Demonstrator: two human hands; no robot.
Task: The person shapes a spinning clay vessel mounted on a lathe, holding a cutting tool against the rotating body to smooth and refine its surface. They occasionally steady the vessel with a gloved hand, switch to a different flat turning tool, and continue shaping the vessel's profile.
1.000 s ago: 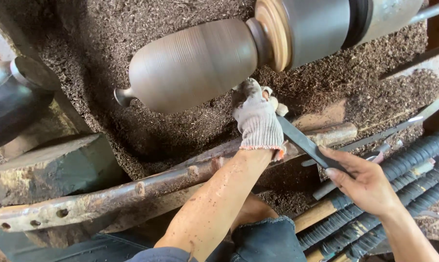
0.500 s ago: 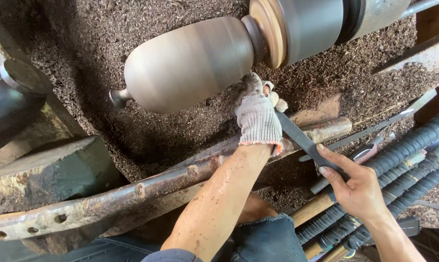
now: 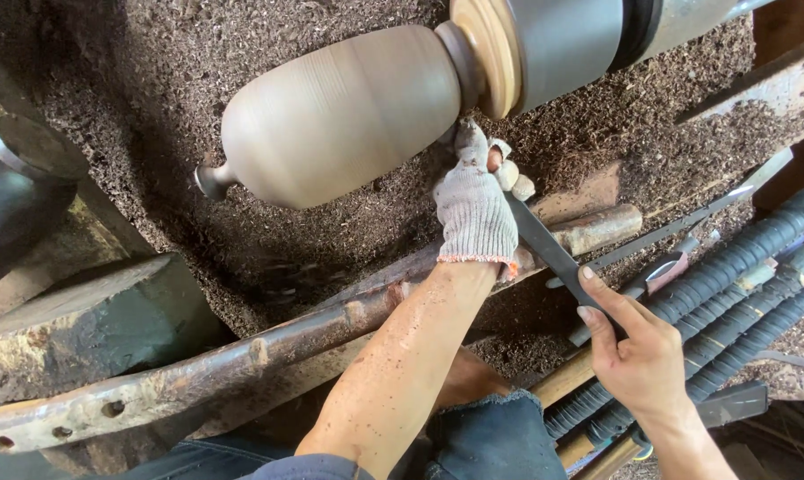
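Observation:
A smooth, egg-shaped wooden piece spins on a lathe, held by a pale wooden disc on a grey chuck. My left hand, in a grey knit glove with worn fingertips, presses a flat dark chisel down on the rusty tool rest bar, its tip close under the piece's right end. My bare right hand grips the chisel's rear end near several ribbed tool handles.
Brown wood shavings cover the lathe bed. The grey tailstock stands at the left. Several long tools with ribbed dark grips lie at the right. A wooden beam crosses the upper right.
The view has shifted slightly, with the piece and hands now a little lower left. Both hands keep the chisel against the piece's right end.

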